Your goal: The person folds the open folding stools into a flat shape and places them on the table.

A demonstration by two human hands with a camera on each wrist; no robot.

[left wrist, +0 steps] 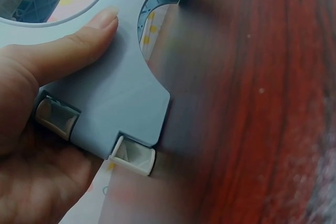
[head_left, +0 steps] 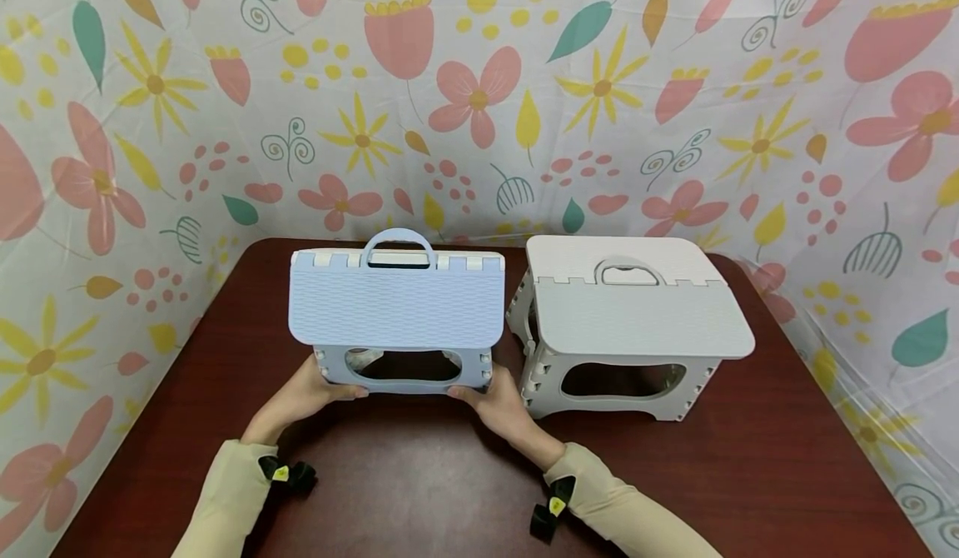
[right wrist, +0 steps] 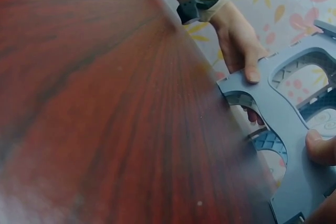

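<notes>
A light blue folding step stool (head_left: 397, 304) with white hinge parts stands unfolded, its carry handle (head_left: 399, 237) raised at the far edge of its top. My left hand (head_left: 310, 385) grips the stool's lower left leg corner, thumb across the front panel; the left wrist view shows this thumb (left wrist: 79, 45) close up. The lower right corner is gripped by my right hand (head_left: 498, 400), its thumb also on the front panel. Behind the side panels most fingers are hidden. Whether the feet touch the table, I cannot tell.
A white folding step stool (head_left: 644, 321) stands unfolded on the dark red-brown table (head_left: 419, 483), just right of the blue one. Behind the table hangs a flower-patterned cloth (head_left: 479, 108). Each wrist wears a black strap with a small camera.
</notes>
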